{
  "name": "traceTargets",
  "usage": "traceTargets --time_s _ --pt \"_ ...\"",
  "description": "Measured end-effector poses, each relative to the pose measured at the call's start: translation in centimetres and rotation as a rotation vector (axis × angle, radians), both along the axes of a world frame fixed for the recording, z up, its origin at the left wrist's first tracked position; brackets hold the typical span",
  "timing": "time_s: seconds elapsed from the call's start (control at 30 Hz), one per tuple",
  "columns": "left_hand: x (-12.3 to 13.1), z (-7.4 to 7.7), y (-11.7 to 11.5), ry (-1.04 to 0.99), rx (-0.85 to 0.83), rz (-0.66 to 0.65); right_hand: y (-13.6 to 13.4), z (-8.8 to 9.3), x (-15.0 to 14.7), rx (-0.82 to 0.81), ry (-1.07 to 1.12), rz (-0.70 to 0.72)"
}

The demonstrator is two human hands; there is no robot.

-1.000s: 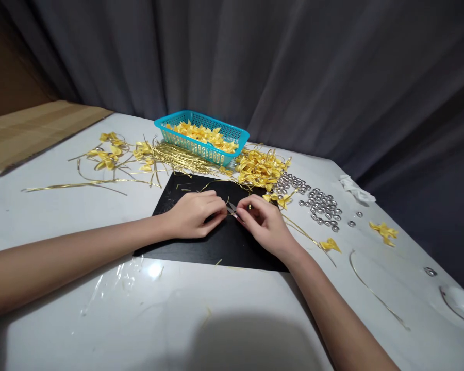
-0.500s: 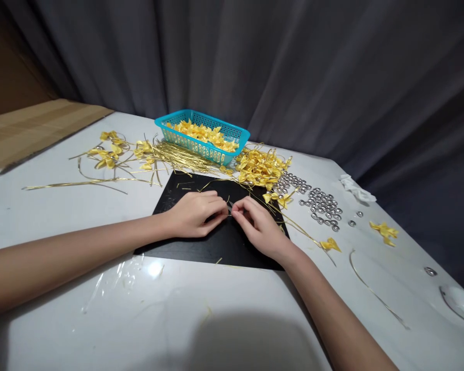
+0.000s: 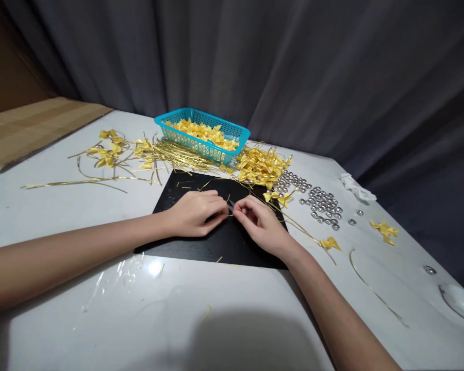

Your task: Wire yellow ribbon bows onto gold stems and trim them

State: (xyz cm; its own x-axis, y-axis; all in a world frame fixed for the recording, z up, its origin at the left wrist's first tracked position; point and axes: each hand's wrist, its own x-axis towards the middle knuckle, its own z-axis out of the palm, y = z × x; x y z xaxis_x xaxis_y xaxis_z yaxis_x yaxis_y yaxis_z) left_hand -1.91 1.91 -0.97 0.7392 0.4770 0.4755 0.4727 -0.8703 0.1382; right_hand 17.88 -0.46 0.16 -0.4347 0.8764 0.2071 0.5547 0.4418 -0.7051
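Note:
My left hand (image 3: 201, 212) is closed in a pinch above the black mat (image 3: 212, 250). Facing it, my right hand (image 3: 261, 222) pinches too, its fingertips a small gap away. A short stretch of thin gold wire (image 3: 230, 215) spans that gap, with an end in each pinch. Behind the fingertips shows a small greyish pointed thing (image 3: 231, 205), mostly hidden, whose kind I cannot make out. Beyond my right hand, yellow ribbon bows (image 3: 277, 198) with gold wires lie at the mat's edge.
A blue basket (image 3: 201, 146) of yellow bows stands at the back, with a bundle of gold wires (image 3: 181, 156) before it. Bows are heaped (image 3: 261, 167) beside it. Silver oval beads (image 3: 325, 205) lie to the right, near crumpled white tissue (image 3: 356, 188).
My right hand has shifted slightly to the right, so the gap between the fingertips is a little wider and more wire shows. My left hand has stayed nearly still.

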Motion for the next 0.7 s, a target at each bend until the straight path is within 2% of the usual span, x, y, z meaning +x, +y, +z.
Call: traceTargets --time_s 0.2,0.47,0.7 --pt "0.00 0.03 0.00 -0.005 -0.018 0.004 -0.20 -0.33 -0.38 -0.025 0.001 -0.027" --pt "-0.03 0.12 -0.05 -0.031 -0.045 0.005 0.03 -0.29 -0.09 -0.130 0.106 -0.093" --pt "-0.03 0.14 -0.06 -0.075 -0.080 0.028 0.26 0.07 0.39 -0.097 0.091 -0.035"
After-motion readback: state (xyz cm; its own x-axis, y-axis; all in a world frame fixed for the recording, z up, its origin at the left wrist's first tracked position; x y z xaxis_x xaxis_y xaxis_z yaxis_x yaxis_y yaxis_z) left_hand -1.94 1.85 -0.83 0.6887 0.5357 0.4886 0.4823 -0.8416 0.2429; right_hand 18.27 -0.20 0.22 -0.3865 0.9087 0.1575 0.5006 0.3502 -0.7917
